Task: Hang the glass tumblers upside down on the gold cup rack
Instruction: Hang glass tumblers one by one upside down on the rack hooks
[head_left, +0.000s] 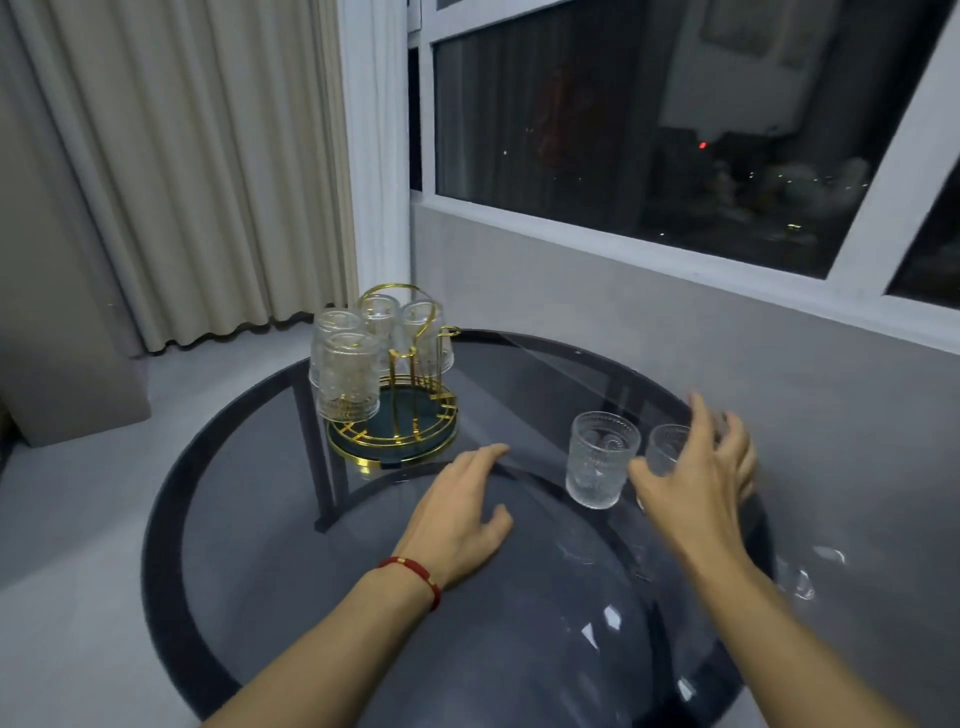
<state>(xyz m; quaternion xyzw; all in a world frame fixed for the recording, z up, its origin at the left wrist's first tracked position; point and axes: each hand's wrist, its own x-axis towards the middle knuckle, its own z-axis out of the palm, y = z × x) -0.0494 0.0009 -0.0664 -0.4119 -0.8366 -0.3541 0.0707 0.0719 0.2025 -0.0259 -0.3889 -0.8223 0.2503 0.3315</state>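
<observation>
The gold cup rack (397, 441) with a dark green round base stands at the back left of the table, with several glass tumblers (347, 376) upside down on its prongs. Two tumblers stand upright on the right side of the table: one in the open (600, 460), the other (667, 447) mostly covered by my right hand (696, 478). That hand curves over it with fingers spread; whether it grips the glass I cannot tell. My left hand (462, 512), with a red bracelet at the wrist, rests flat and open on the table in front of the rack.
The round smoked-glass table (249, 519) has a dark rim and dark legs visible through the top. A grey wall and a window sill run close behind it on the right. Cream curtains hang at the back left.
</observation>
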